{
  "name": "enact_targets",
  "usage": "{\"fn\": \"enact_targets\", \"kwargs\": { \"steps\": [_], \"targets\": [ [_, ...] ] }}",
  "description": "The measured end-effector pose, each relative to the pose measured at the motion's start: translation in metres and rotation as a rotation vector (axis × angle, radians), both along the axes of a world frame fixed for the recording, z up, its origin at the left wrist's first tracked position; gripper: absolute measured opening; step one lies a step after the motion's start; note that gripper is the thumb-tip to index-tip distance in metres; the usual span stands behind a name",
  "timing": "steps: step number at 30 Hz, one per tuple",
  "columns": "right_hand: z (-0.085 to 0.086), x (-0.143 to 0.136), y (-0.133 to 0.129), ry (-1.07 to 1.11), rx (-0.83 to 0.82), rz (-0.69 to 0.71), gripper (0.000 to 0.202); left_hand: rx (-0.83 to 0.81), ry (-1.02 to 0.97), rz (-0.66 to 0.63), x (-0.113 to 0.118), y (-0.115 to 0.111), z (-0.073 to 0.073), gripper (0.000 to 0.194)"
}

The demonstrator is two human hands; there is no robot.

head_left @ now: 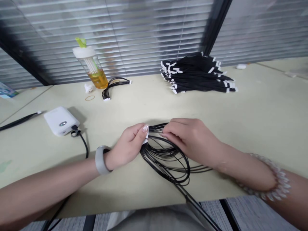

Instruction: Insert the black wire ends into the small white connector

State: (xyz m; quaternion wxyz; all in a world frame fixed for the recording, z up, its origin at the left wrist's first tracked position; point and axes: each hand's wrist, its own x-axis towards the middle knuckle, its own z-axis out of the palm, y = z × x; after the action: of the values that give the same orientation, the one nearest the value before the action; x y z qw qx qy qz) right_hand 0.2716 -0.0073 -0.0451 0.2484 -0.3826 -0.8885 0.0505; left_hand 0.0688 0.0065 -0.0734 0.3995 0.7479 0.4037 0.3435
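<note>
Head view, looking down over a pale yellow-green tabletop (252, 122).

Left hand (127, 146), grey bangle at the wrist: thumb and fingers pinched on a small white plastic connector (146, 136) at the end of a bundle of thin black wires (168, 160). Thumbnail faces up, right against the connector.

Right hand (190, 138), pale beaded bracelet on the forearm: fingers curled and pressed together over the same wires just beside the connector, fingertips (166, 133) gripping the strands. The two hands nearly touch.

The wire bundle lies at the near middle of the table, between and under both hands. It loops in loose ovals toward the near edge, and one gathered tail runs off the edge, lower right.

Far side, right of centre: a large heap of black wire harnesses with white end plugs (197, 73), well apart from the hands.

Far left: a clear plastic bottle with a white lid and amber liquid (92, 67), standing tilted in this view. Just beside it, a single coiled black harness (114, 86), and near that a tan rubber band (89, 98).

Left: a white rounded power bank (61, 121) with a black cable (83, 142) plugged in, the cable passing under the left forearm.

Behind everything, closed grey slatted blinds (144, 32).
</note>
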Motion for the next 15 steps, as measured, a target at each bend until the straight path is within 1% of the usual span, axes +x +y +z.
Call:
{"fn": "enact_targets", "kwargs": {
  "steps": [6, 10, 13, 15],
  "targets": [
    [-0.0002, -0.001, 0.0018, -0.035, 0.001, -0.004, 0.026, 0.072, 0.092, -0.042, -0.0016, -0.0003, 0.0026, 0.035],
    [0.0004, -0.003, 0.0022, -0.093, -0.025, 0.012, 0.024, 0.06, 0.095, -0.041, -0.0015, 0.0, 0.0024, 0.035],
    [0.0031, -0.0008, 0.0032, -0.084, -0.096, -0.011, 0.017, 0.015, 0.06, -0.005, -0.0005, -0.0001, 0.002, 0.036],
    [0.0054, 0.003, 0.0047, -0.072, -0.162, -0.061, 0.006, -0.017, 0.027, 0.039, 0.0001, -0.0003, 0.0017, 0.036]
  ]
}}
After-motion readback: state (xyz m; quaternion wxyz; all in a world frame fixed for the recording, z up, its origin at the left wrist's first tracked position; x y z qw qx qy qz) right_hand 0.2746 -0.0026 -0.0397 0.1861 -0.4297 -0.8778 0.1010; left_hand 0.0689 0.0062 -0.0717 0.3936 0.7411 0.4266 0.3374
